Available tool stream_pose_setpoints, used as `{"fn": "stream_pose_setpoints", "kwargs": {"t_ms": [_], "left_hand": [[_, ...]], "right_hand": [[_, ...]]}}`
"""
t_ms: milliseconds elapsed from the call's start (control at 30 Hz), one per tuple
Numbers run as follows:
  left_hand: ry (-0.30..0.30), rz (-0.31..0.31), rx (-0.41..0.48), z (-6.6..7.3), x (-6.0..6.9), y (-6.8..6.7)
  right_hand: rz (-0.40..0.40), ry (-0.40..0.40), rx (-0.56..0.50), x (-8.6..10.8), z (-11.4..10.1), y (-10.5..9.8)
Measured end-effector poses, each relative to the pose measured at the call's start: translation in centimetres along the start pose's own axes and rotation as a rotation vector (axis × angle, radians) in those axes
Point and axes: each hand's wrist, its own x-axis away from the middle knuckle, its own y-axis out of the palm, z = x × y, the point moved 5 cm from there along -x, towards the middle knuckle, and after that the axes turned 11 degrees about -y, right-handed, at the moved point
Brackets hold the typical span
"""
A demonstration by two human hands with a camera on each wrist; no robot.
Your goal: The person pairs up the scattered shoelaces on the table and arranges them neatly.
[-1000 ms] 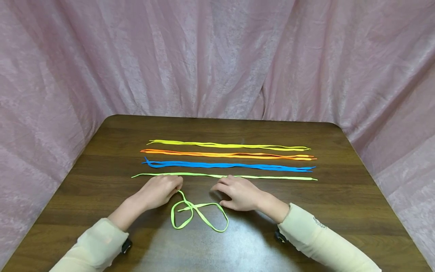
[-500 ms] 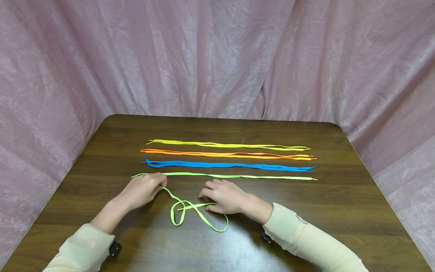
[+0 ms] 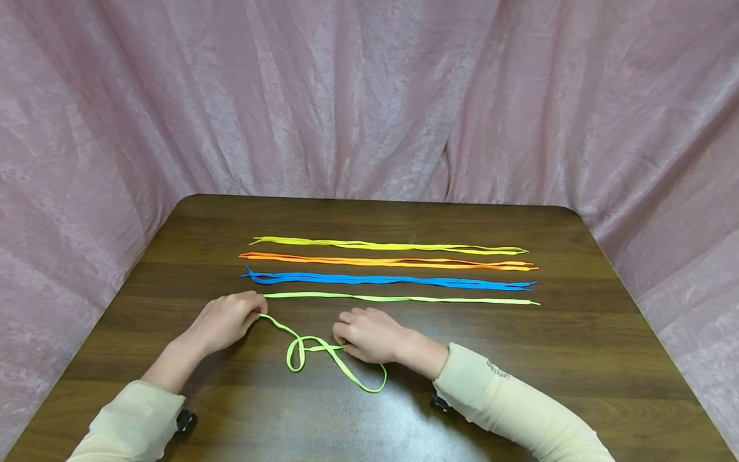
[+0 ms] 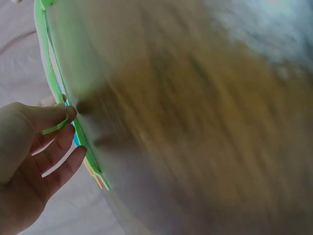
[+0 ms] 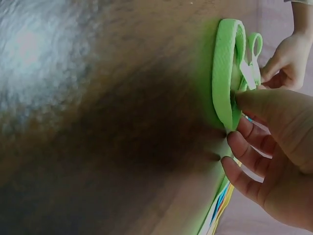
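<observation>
My left hand point(image 3: 228, 322) pinches a looped light-green shoelace point(image 3: 346, 372) near one end, just in front of the row of laces. In the left wrist view, a short tail of this shoelace point(image 4: 56, 126) sticks out from between thumb and index finger. The rest of it trails rightward across the table in loose loops. My right hand point(image 3: 372, 335) holds the same lace near its other end. In the right wrist view, the thumb lies against the loop of shoelace point(image 5: 222, 73); the index fingertip is partly hidden there, and the other fingers are loosely bent.
A second light-green shoelace point(image 3: 439, 299) lies straight behind my hands, its left end covered by the left hand. Beyond it run blue laces point(image 3: 369, 280), orange laces point(image 3: 369, 261) and yellow laces point(image 3: 369, 245), all on the brown table point(image 3: 519, 372). A pink curtain point(image 3: 369, 96) hangs behind.
My left hand has moved left, drawing the looped lace with it and tightening its left loop. My right hand has moved left and slightly toward me, onto the lace.
</observation>
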Motion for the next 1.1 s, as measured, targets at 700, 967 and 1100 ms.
{"fn": "stream_pose_setpoints", "kwargs": {"t_ms": [700, 967, 1100], "left_hand": [[-0.067, 0.002, -0.005, -2.5, 0.6, -1.0], [-0.094, -0.008, -0.010, -3.4, 0.7, -1.1], [-0.115, 0.003, -0.020, -3.9, 0.8, -1.6]], "right_hand": [[0.104, 0.070, -0.157, 4.3, 3.4, -1.4], [0.161, 0.108, -0.161, 6.5, 5.2, -2.2], [0.189, 0.145, -0.162, 8.1, 6.2, -2.4]]}}
